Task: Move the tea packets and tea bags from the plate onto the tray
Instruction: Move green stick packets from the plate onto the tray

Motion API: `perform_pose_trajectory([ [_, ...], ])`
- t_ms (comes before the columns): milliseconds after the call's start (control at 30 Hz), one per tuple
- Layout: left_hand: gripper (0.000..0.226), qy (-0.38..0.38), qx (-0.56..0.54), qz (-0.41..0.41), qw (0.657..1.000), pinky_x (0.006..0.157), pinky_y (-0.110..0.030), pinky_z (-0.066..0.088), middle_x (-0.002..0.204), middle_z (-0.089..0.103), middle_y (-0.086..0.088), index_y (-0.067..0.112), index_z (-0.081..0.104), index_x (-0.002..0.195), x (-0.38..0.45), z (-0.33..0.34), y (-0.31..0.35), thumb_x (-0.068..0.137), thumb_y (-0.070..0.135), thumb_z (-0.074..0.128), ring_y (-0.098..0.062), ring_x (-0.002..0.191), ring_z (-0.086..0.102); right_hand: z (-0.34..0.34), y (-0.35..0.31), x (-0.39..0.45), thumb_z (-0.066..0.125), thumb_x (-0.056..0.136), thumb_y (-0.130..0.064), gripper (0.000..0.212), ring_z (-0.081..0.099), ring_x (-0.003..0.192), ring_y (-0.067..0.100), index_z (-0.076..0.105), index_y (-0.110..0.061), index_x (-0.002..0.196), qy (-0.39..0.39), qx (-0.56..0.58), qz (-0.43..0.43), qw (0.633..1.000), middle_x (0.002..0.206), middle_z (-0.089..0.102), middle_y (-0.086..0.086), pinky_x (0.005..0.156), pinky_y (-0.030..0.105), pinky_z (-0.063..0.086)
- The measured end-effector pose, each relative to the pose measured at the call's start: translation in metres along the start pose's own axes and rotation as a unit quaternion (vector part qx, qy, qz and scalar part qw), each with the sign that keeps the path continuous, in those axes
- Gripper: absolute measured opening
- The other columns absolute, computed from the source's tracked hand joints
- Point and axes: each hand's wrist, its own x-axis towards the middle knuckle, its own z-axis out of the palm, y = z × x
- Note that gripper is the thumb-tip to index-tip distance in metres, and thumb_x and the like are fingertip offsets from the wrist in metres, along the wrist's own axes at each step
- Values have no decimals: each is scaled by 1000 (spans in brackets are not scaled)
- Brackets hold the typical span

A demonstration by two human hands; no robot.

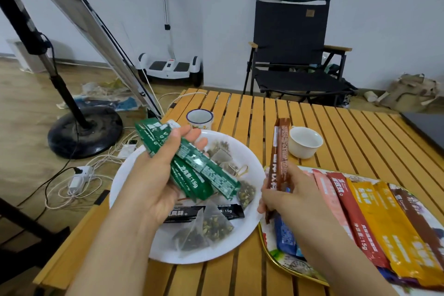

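My left hand [153,175] grips several green tea packets [192,163] above the white plate [249,166]. On the plate lie black tea packets [230,210] and several pyramid tea bags [209,226]. My right hand [293,199] holds brown tea packets [280,151] upright between the plate and the patterned tray [286,264]. Across the tray lie pink, red, yellow, brown and blue packets [360,214] side by side.
A white cup [305,142] and an enamel mug [200,119] stand on the slatted wooden table [348,132] behind the plate. A dark laptop [427,127] lies at the right edge. A folding chair [293,50], a fan stand [84,132] and cables are on the floor beyond.
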Motion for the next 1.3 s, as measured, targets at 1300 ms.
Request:
perform_pose_trajectory([
  [1300, 17, 5, -38, -171, 984, 55, -45, 57, 76, 74, -12, 10, 62, 99, -18, 66, -65, 83, 15, 64, -15, 61, 72, -117, -3, -30, 58, 90, -34, 19, 65, 73, 8, 69, -22, 80, 123, -225, 67, 964, 82, 70, -2, 65, 26, 54],
])
